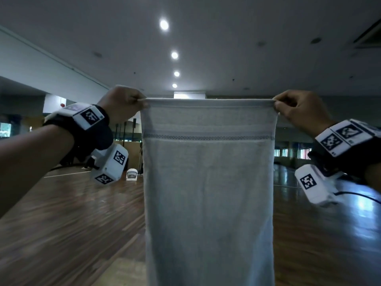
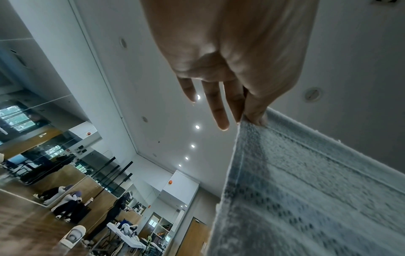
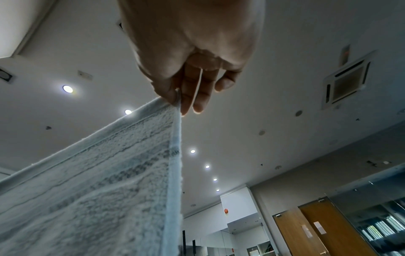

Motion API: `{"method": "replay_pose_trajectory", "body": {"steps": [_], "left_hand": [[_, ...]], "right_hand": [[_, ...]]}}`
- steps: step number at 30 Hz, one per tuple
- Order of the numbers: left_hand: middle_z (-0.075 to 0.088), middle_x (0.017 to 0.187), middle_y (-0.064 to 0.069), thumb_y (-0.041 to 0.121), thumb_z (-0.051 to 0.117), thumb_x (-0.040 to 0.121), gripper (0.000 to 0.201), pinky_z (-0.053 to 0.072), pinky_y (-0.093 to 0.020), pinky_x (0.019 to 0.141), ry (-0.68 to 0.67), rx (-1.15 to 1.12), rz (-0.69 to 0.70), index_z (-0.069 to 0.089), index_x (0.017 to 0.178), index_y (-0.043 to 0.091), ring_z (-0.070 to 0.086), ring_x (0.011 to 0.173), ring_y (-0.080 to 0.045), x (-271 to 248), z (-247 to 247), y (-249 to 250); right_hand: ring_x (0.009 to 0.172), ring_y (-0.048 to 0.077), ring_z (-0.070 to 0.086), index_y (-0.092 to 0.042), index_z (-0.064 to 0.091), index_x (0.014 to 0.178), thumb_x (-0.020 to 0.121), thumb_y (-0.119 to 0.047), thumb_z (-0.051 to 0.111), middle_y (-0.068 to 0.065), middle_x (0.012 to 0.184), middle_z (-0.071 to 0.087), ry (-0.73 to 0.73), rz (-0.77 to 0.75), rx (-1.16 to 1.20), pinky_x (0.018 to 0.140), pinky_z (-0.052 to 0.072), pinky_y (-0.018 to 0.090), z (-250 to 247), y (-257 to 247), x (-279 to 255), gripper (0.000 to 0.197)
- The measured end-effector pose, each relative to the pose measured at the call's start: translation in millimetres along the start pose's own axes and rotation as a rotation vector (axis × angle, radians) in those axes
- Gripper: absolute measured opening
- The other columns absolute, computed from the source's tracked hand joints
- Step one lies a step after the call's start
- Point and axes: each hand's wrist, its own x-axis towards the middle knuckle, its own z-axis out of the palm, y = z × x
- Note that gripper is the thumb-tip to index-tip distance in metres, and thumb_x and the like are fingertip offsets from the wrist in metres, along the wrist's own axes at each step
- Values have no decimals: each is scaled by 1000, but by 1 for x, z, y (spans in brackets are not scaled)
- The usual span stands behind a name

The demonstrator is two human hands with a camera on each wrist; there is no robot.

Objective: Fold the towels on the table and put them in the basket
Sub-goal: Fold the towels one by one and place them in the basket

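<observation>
From the head view, the left hand [image 1: 121, 104] and the right hand [image 1: 299, 109] are held well apart at the same height, each pinching one top corner of a pale towel [image 1: 209, 182]. The top hem runs taut and level between them, and the rest hangs straight down below the hands, out of the bottom of the picture. Neither the tabletop nor the basket is in view, so how far the towel must travel I cannot tell.

From the left wrist, the left hand [image 2: 230, 57] nips the corner between thumb and a finger; the other fingers [image 2: 219, 114] point out straight and free of the cloth [image 2: 306, 199].

From the right wrist, the right hand [image 3: 192, 43] pinches its corner the same way, just at the edge of the towel [image 3: 98, 181].

The risk, as I judge it, is that both grips are small and sit right at the hem. A quick swing could pull one corner loose and let that side drop. Uneven hands would skew the fold.
</observation>
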Motion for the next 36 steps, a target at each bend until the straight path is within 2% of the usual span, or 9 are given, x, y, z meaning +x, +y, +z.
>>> {"method": "replay_pose_trajectory", "body": {"steps": [3, 5, 9, 12, 16, 23, 28, 31, 36], "left_hand": [[64, 86, -14, 22, 59, 89, 18, 48, -34, 68, -16, 5, -7, 67, 98, 7, 56, 74, -24, 5, 18, -4], [63, 85, -11, 21, 59, 89, 17, 48, -33, 70, -65, 28, -21, 67, 97, 8, 56, 74, -25, 2, 38, -14], [63, 87, -7, 21, 62, 88, 17, 49, -32, 66, -226, 113, -12, 68, 99, 9, 57, 76, -22, -18, 94, -47], [63, 85, -5, 24, 65, 85, 4, 54, -40, 74, -296, 147, -41, 67, 86, 21, 60, 80, -26, -36, 136, -71], [64, 81, -5, 19, 68, 80, 6, 53, -48, 75, -257, 139, -22, 68, 85, 22, 62, 81, -30, -54, 177, -94], [71, 89, -9, 24, 70, 79, 12, 54, -45, 73, -211, 104, -49, 72, 90, 20, 66, 83, -30, -90, 224, -131], [70, 85, -14, 25, 66, 75, 16, 54, -45, 71, -395, 97, -92, 71, 87, 17, 66, 78, -33, -156, 248, -154], [71, 81, -10, 26, 66, 73, 20, 55, -41, 71, -543, 18, -112, 73, 85, 12, 66, 75, -26, -212, 254, -158], [71, 90, 8, 29, 68, 80, 9, 47, -34, 79, -825, 146, 35, 74, 87, 30, 67, 84, -18, -330, 274, -164]], "right_hand": [[79, 17, 60, -12, 68, 99, 90, -16, 58, 6, 88, 66, -39, 42, 3, 65, 45, 20, 11, 11, -2, 14], [78, 18, 59, -15, 67, 95, 89, -15, 59, 5, 86, 65, -74, 73, 3, 58, 44, 12, 25, 24, -14, 11], [71, 14, 56, -11, 67, 93, 87, -9, 59, 7, 84, 64, -202, 146, -19, 57, 40, 18, 64, 61, -57, 10], [69, 10, 53, -11, 67, 92, 87, -7, 60, 7, 84, 64, -283, 185, -59, 56, 37, 17, 93, 89, -87, 10], [75, 17, 56, -9, 68, 94, 87, -8, 60, 7, 85, 64, -287, 225, -85, 56, 36, 15, 121, 113, -109, 11], [77, 18, 57, -8, 68, 96, 87, -9, 61, 6, 85, 64, -339, 255, -75, 59, 38, 18, 157, 134, -144, 12], [71, 17, 57, -11, 69, 89, 84, -7, 62, 4, 77, 63, -466, 272, -48, 57, 39, 18, 171, 141, -210, 9], [70, 17, 59, -16, 67, 82, 80, -7, 65, 2, 76, 65, -560, 259, -41, 65, 46, 28, 172, 144, -267, 10], [74, 20, 61, -17, 66, 77, 75, -4, 68, 0, 76, 66, -839, 263, -61, 67, 50, 38, 162, 155, -379, 13]]}}
